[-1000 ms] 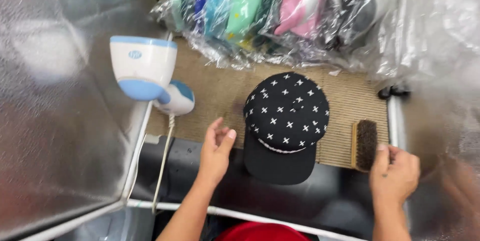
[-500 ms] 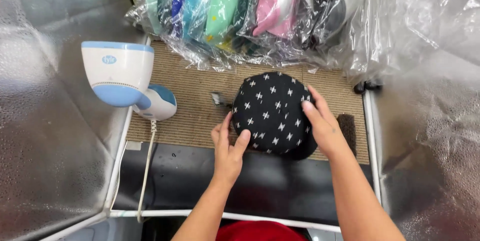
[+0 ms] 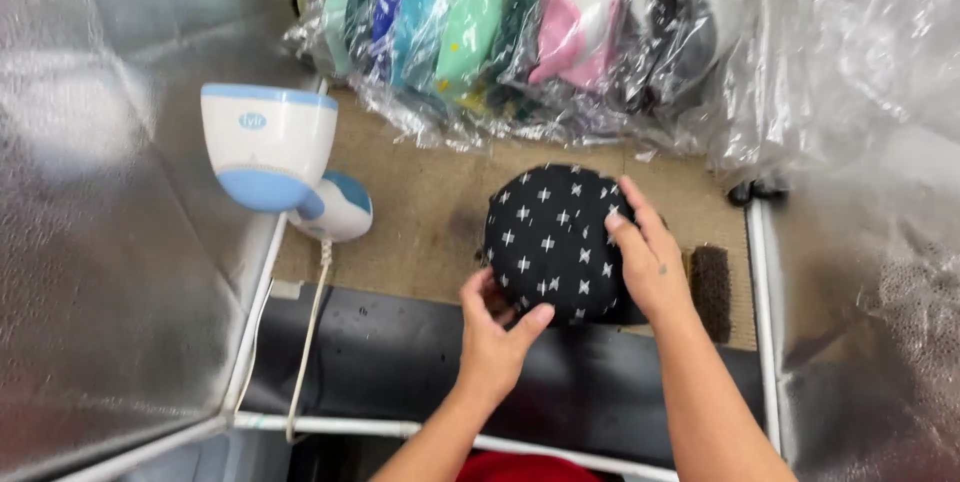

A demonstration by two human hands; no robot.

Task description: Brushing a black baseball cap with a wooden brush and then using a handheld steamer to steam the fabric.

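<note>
A black cap with small white crosses [image 3: 548, 237] is lifted off the woven tan mat [image 3: 420, 212], crown toward me. My right hand [image 3: 648, 260] grips its right side, fingers spread over the crown. At the cap's lower left edge, my left hand [image 3: 497, 334] has its thumb on the crown and its fingers curled under the rim. A wooden brush with dark bristles [image 3: 711, 287] lies on the mat just right of my right hand.
A white and blue handheld steamer [image 3: 275, 156] stands at the left, its cord [image 3: 308, 342] running down over a black panel [image 3: 390, 352]. Several coloured caps in clear plastic bags [image 3: 500, 27] line the back. Silvery foil walls [image 3: 100, 192] close in both sides.
My right hand left the brush and took hold of the cap. Both hands lifted and turned the cap, hiding its flat brim. My left hand slid under its lower edge.
</note>
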